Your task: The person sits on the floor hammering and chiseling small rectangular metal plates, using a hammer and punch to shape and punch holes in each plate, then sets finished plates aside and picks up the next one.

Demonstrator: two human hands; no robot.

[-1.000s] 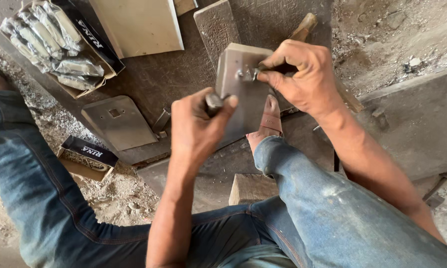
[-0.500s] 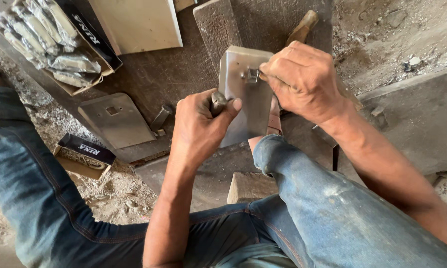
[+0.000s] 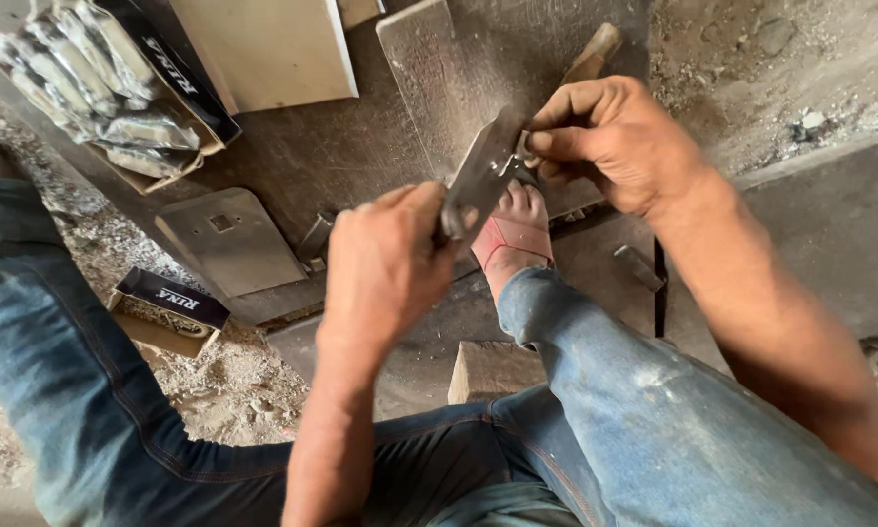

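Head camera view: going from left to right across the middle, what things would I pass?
Small dark box → flat grey metal plate on the ground → left hand → metal piece held by both hands → right hand.

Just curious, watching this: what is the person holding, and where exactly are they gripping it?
A flat grey metal plate: the left hand grips its lower end, the right hand pinches its upper edge with the fingers.

Dusty floor workshop: metal plates point(image 3: 229, 239), rubble.

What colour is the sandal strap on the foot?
Red, seen in the head view: the sandal strap crosses the foot.
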